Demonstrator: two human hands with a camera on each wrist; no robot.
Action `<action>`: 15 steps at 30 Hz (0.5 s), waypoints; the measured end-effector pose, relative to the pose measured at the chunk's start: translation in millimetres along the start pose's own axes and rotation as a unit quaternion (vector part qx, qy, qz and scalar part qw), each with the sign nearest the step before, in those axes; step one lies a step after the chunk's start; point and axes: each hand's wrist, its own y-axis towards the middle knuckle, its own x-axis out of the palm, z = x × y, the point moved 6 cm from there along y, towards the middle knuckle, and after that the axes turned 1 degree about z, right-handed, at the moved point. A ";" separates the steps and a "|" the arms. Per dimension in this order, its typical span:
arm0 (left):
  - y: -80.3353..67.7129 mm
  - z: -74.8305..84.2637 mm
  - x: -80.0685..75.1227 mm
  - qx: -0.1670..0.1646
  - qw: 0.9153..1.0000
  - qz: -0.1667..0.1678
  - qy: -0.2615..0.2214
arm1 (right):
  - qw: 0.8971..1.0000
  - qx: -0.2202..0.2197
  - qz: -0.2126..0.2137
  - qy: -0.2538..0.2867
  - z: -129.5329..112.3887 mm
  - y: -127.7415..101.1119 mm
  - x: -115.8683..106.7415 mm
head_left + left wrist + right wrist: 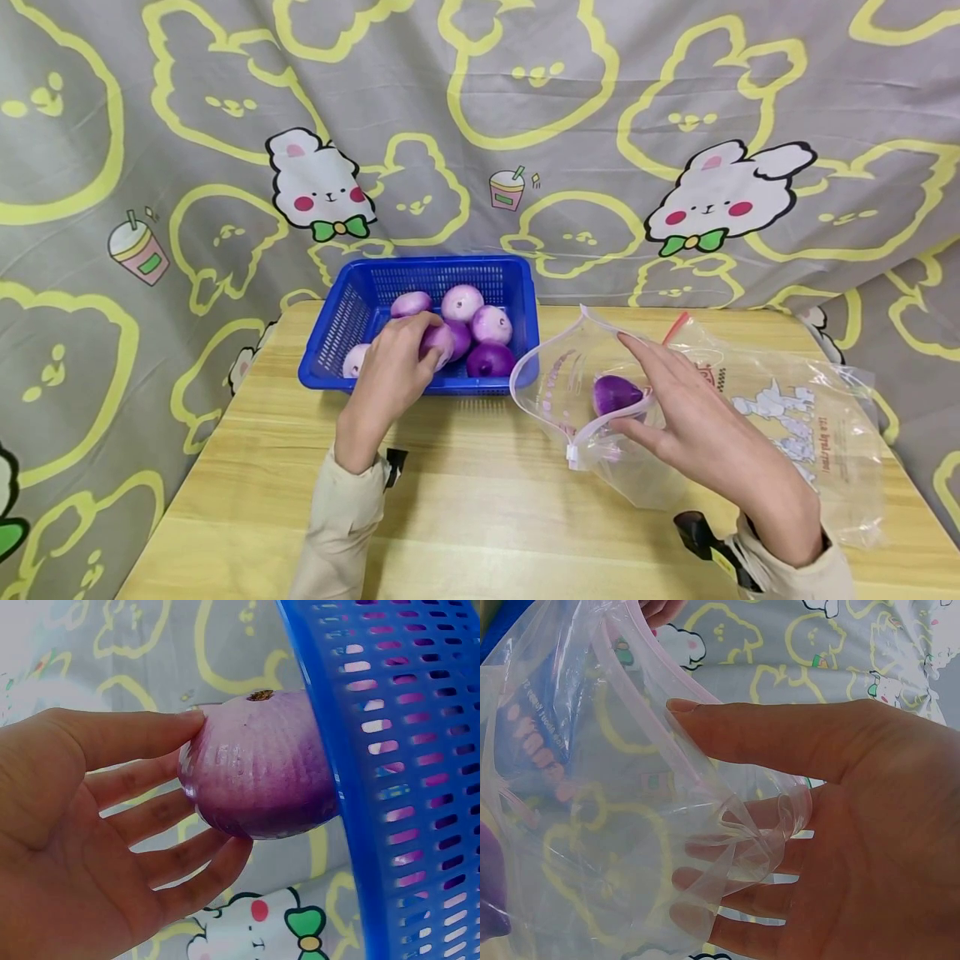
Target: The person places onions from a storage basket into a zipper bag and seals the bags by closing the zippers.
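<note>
My left hand (397, 358) grips a purple onion (438, 343) over the near side of the blue basket (318, 379). In the left wrist view, the thumb lies on the onion's upper side and the fingers touch its end and underside. My right hand (701, 425) is at the mouth of a clear zip bag (555, 400), thumb and fingers spread apart with the bag's film between them. The mouth stands wide, and a dark purple onion (617, 395) lies inside. Several more onions (491, 325) sit in the basket; the left hand partly hides one.
Another clear printed bag (817, 425) with a red strip lies flat at the right of the wooden table (480, 517). A white slider (572, 455) sits on the zip bag's rim. Behind the table hangs a grey patterned curtain (420, 92).
</note>
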 end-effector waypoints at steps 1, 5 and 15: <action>-0.2 1.4 -0.8 0.001 1.000 0.001 0.000 | 1.000 0.002 -0.001 0.000 0.2 0.0 -0.1; -1.2 7.3 -3.7 0.005 1.000 0.004 0.003 | 1.000 0.006 -0.003 0.002 0.5 -0.1 -0.2; -3.8 26.3 -11.5 0.034 0.999 0.004 -0.019 | 1.000 -0.011 0.003 -0.003 -0.9 -0.1 1.0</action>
